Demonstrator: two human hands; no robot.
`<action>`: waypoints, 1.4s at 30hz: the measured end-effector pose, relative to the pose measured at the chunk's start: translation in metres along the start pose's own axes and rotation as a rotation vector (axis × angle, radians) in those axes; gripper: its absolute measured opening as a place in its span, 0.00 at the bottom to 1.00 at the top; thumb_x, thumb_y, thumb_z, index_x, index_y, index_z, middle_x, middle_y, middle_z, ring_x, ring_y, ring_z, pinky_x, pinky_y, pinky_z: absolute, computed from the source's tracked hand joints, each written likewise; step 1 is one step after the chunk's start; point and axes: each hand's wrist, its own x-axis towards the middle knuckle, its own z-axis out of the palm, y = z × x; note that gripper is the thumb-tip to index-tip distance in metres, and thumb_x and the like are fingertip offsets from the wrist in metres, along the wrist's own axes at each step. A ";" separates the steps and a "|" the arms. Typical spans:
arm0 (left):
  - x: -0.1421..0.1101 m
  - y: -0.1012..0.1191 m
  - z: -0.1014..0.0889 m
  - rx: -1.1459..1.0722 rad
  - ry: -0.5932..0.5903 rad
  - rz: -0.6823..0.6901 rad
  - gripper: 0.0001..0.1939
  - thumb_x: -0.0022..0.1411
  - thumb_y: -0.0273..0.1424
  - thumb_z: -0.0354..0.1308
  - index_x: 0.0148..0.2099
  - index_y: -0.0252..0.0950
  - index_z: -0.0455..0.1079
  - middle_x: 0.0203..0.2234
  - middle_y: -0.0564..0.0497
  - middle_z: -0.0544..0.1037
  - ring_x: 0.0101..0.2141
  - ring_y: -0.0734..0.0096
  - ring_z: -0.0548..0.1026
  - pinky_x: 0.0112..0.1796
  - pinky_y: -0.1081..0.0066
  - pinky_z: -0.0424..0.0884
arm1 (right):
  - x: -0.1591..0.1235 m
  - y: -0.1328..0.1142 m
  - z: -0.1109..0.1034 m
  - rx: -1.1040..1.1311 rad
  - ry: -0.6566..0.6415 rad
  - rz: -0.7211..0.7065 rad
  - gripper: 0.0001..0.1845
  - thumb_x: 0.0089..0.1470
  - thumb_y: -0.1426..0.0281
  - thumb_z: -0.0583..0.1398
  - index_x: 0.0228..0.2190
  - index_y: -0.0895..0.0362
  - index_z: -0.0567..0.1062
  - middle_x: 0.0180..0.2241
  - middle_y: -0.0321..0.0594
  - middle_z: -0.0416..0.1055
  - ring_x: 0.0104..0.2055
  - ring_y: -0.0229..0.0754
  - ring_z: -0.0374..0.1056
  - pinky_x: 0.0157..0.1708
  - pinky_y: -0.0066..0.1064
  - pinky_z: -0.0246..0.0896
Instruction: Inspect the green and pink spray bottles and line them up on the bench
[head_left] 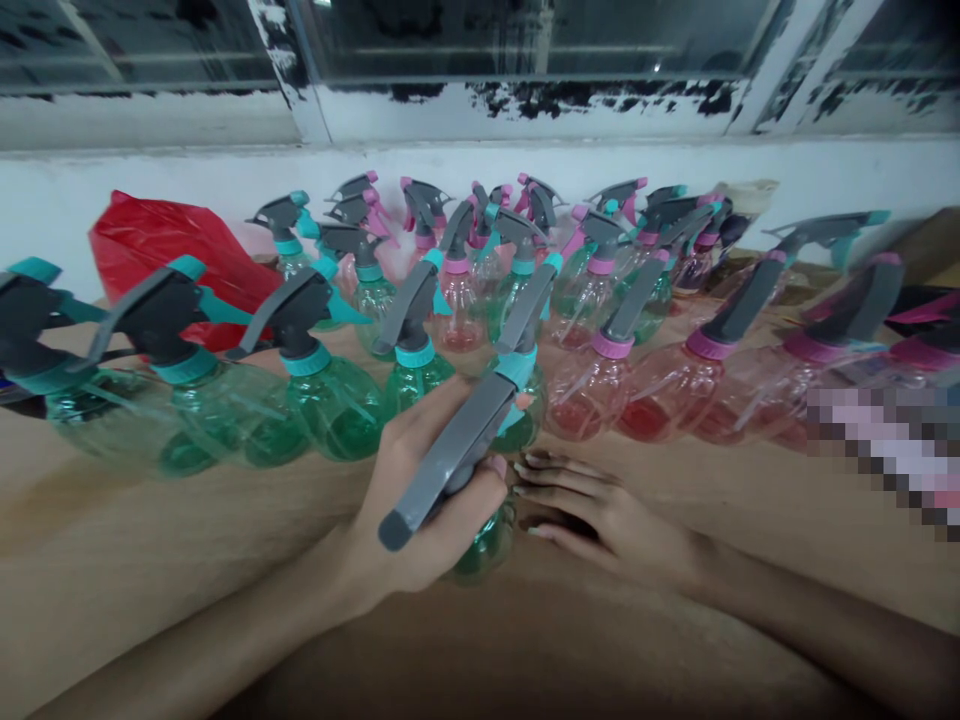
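A green spray bottle with a grey trigger head and a turquoise nozzle stands close to me on the table. My left hand is wrapped round its neck, just under the head. To its right, my right hand rests low with fingers stretched out, fingertips near the bottle's side; whether they touch it I cannot tell. Just beyond is a row of spray bottles, green ones on the left and pink ones on the right. Part of the held bottle is hidden behind my left hand.
More green and pink spray bottles crowd the back of the wooden table. A red plastic bag lies at the back left. Behind everything are a white wall and windows. A pixelated patch covers the right edge.
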 end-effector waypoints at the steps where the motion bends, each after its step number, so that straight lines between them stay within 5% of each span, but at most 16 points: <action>1: 0.000 0.000 0.000 0.006 0.010 0.005 0.15 0.53 0.23 0.52 0.41 0.45 0.67 0.29 0.54 0.69 0.26 0.67 0.70 0.32 0.66 0.72 | 0.000 0.000 0.000 -0.003 -0.005 0.003 0.21 0.62 0.64 0.55 0.55 0.56 0.66 0.57 0.42 0.66 0.63 0.43 0.54 0.61 0.43 0.54; 42: 0.000 -0.001 0.002 0.026 0.021 0.004 0.14 0.55 0.26 0.53 0.44 0.45 0.68 0.31 0.53 0.74 0.30 0.67 0.75 0.31 0.68 0.74 | 0.000 -0.001 0.000 0.011 0.024 -0.001 0.21 0.61 0.65 0.56 0.55 0.53 0.66 0.56 0.42 0.67 0.62 0.45 0.56 0.60 0.45 0.56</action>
